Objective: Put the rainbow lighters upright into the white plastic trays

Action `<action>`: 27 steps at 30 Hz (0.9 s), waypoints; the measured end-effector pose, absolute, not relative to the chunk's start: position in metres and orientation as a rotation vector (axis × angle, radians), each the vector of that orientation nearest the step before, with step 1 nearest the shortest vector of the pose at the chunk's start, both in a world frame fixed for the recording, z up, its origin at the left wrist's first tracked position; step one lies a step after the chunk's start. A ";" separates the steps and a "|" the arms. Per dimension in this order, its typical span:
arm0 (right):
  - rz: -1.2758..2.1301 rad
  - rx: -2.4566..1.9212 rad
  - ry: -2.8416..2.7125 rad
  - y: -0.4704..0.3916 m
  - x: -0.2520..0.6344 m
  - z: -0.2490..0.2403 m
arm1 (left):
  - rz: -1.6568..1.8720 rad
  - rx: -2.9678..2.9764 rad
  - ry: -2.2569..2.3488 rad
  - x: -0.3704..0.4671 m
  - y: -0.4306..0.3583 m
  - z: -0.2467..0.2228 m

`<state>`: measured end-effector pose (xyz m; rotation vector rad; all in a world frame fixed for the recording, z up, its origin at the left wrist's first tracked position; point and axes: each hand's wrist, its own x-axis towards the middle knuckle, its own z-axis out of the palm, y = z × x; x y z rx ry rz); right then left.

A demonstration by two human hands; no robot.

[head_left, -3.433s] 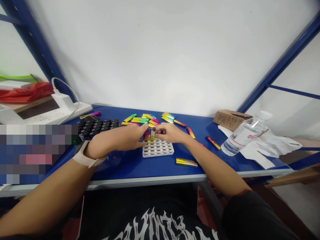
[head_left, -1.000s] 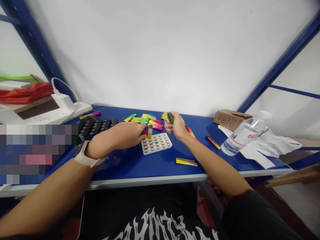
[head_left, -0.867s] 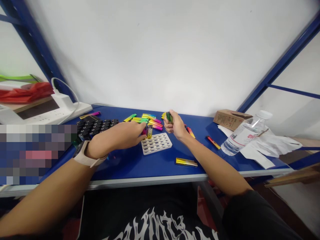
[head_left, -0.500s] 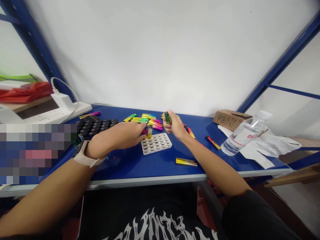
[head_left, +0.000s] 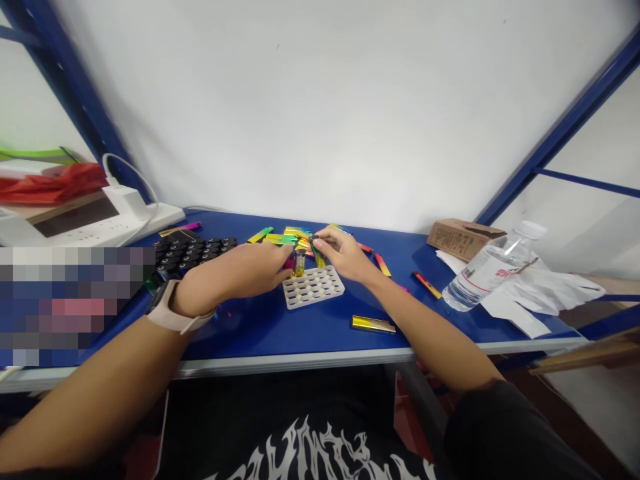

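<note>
A white slotted tray (head_left: 314, 288) lies on the blue table (head_left: 300, 337). Upright at its back left corner stands a yellow see-through lighter (head_left: 299, 263). Just left of that, my left hand (head_left: 257, 269) is closed on a purplish lighter (head_left: 289, 263), mostly hidden behind the fingers. My right hand (head_left: 343, 252) pinches a green lighter (head_left: 317, 252) near its dark top, upright over the tray's back edge; whether its lower end sits in a slot I cannot tell. Shiny rainbow metal sleeves (head_left: 260, 235) lie scattered behind the tray.
Several black-topped lighters (head_left: 193, 253) stand grouped at the left, near a white power strip (head_left: 165, 217). To the right are a water bottle (head_left: 487, 273), a cardboard box (head_left: 463, 238) and white gloves (head_left: 560, 287). A gold sleeve (head_left: 373, 325) lies near the front edge.
My right hand has moved left with the green lighter, from right of the tray to over its back edge, and turned it upright. My left hand stays in place.
</note>
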<state>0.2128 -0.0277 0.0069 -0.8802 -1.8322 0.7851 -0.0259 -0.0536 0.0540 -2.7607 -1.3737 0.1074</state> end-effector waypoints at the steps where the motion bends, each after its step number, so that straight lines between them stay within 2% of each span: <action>1: 0.810 -0.876 -1.823 -0.027 0.212 0.006 | 0.105 -2.760 -1.372 -0.026 -0.053 0.054; 11: 0.974 -0.845 -1.777 -0.029 0.209 0.002 | 0.095 -2.768 -1.368 -0.026 -0.053 0.053; 16: 0.941 -0.808 -1.860 -0.033 0.212 0.003 | 0.111 -2.760 -1.353 -0.027 -0.052 0.053; 21: 0.792 -0.876 -1.900 -0.030 0.216 0.004 | 0.116 -2.759 -1.369 -0.026 -0.053 0.053; 27: 0.395 -1.124 -1.980 -0.015 0.229 -0.001 | 0.099 -2.764 -1.397 -0.026 -0.054 0.054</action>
